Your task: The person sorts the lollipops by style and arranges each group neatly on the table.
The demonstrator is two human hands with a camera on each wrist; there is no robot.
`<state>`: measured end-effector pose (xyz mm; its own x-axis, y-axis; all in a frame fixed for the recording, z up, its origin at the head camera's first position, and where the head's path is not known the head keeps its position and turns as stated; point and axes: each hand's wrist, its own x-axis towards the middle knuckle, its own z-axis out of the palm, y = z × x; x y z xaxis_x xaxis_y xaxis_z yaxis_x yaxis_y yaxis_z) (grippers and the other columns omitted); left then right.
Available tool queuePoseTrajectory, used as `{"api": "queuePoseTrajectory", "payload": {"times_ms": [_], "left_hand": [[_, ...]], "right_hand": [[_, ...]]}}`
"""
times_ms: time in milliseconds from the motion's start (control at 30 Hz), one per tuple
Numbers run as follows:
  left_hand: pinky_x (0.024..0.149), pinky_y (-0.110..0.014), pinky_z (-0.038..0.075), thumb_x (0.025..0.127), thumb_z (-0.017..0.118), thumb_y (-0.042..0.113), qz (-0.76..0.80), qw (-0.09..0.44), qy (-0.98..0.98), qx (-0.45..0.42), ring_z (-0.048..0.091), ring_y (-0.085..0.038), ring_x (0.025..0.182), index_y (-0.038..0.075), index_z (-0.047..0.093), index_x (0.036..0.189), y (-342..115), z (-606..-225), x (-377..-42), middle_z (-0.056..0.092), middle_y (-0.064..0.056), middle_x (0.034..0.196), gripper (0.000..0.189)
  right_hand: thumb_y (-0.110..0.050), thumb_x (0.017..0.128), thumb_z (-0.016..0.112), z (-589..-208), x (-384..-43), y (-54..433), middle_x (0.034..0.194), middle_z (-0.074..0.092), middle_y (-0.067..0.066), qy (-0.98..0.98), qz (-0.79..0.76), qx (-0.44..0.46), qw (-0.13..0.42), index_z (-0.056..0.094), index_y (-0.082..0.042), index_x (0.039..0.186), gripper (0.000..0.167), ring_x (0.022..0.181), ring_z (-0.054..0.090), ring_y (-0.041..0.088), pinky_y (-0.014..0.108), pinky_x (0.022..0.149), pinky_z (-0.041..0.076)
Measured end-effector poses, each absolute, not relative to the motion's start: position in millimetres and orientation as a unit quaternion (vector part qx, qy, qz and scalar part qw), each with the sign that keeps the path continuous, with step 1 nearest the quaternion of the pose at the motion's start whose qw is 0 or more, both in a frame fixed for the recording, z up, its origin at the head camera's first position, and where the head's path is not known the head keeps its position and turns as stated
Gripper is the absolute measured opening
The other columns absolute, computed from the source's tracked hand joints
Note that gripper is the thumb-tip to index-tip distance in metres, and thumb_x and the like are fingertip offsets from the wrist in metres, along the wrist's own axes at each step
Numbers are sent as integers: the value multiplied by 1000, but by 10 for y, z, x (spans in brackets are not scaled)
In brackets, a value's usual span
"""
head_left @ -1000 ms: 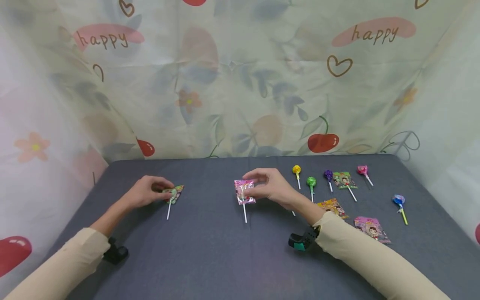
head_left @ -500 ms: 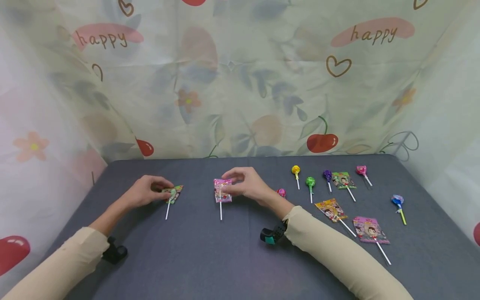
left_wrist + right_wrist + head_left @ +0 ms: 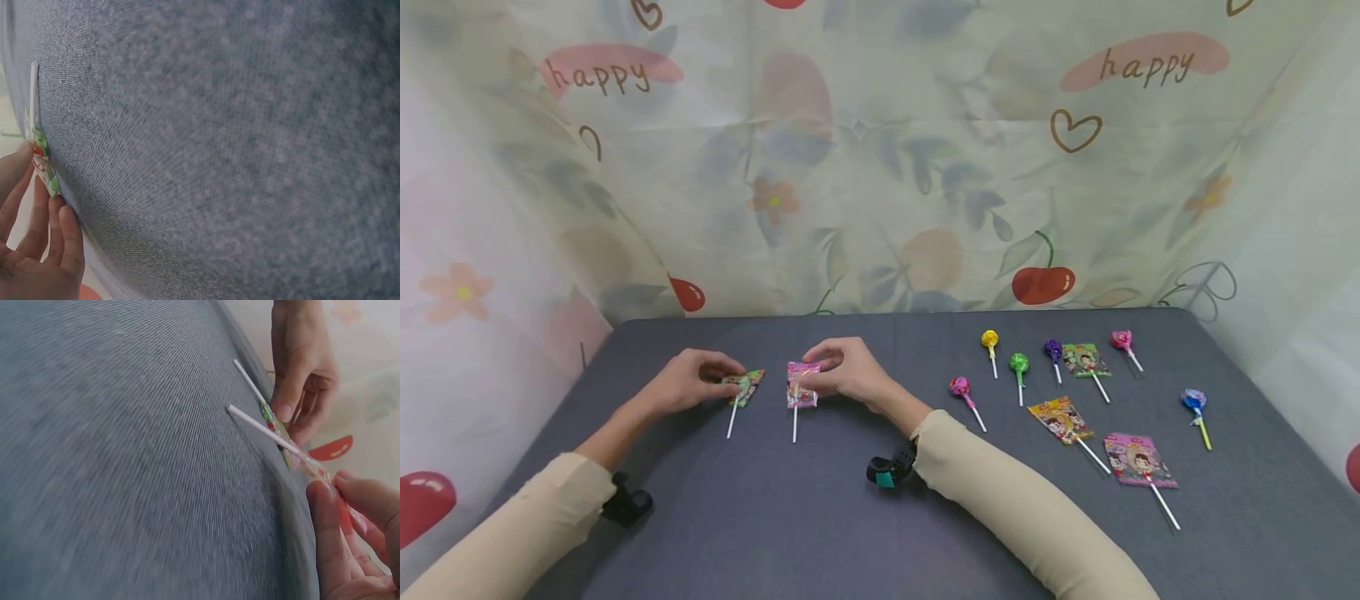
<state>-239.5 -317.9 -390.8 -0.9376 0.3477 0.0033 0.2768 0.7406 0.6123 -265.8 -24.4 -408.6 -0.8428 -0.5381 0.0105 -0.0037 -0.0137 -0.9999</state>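
My camera shows a bench (image 3: 760, 533) spread with dark grey fabric. Lying toward its right I count a yellow lollipop (image 3: 990, 338), green lollipop (image 3: 1018, 364), magenta lollipop (image 3: 960, 387), pink lollipop (image 3: 1122, 340), blue lollipop (image 3: 1195, 402), purple lollipop (image 3: 1053, 350) just beside a green packet (image 3: 1084, 359), and an orange packet (image 3: 1060, 418) near a purple-pink packet (image 3: 1139, 460).

Soft light casts faint shadows, and both wrist views look blurry

I have the left arm (image 3: 529, 518) angled forward and inward, its left hand (image 3: 688, 382) pinching between thumb and fingertips. My right arm (image 3: 1021, 502) slants forward and leftward, the right hand (image 3: 850, 372) pinching likewise, fingers bent. The two hands point toward each other, near but apart.
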Motion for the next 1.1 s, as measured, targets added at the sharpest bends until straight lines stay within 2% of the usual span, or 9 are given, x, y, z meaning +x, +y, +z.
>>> {"api": "queuePoseTrajectory", "payload": {"times_ms": [233, 433, 600, 833, 1100], "left_hand": [[85, -48, 50, 92, 78, 15, 321, 59, 930, 167, 66, -29, 101, 1, 74, 115, -3193, -3911, -2405, 70, -14, 112, 28], [84, -44, 51, 92, 79, 14, 322, 57, 929, 173, 66, -27, 99, 1, 74, 115, -3209, -3913, -2410, 70, -13, 110, 27], [82, -44, 51, 92, 79, 14, 324, 55, 927, 180, 67, -27, 99, 0, 74, 115, -3216, -3923, -2411, 71, -13, 110, 27], [83, -45, 51, 91, 79, 13, 319, 54, 929, 182, 67, -27, 98, 0, 74, 114, -3197, -3906, -2400, 71, -12, 109, 26], [85, -47, 50, 92, 78, 12, 315, 56, 930, 183, 67, -28, 98, -1, 74, 115, -3188, -3887, -2392, 71, -13, 110, 26]], "right_hand": [[9, 83, 80, -4094, -2654, -465, 85, 71, 17, 680, -686, -179, 189, 68, 11, 113, 33, 71, 70, 19, 37, 70, 58], [8, 81, 82, -4110, -2641, -585, 82, 71, 15, 695, -674, -174, 178, 69, 11, 111, 33, 68, 70, 19, 37, 69, 58], [0, 80, 86, -4119, -2649, -641, 77, 72, 10, 733, -641, -174, 151, 71, 8, 110, 34, 66, 72, 19, 33, 66, 57], [-15, 79, 91, -4159, -2702, -679, 75, 71, 0, 803, -559, -182, 98, 74, 1, 105, 35, 63, 69, 11, 26, 66, 51], [-17, 78, 91, -4153, -2722, -712, 75, 70, 0, 822, -528, -201, 78, 75, 0, 103, 35, 60, 68, 9, 24, 64, 52]]}}
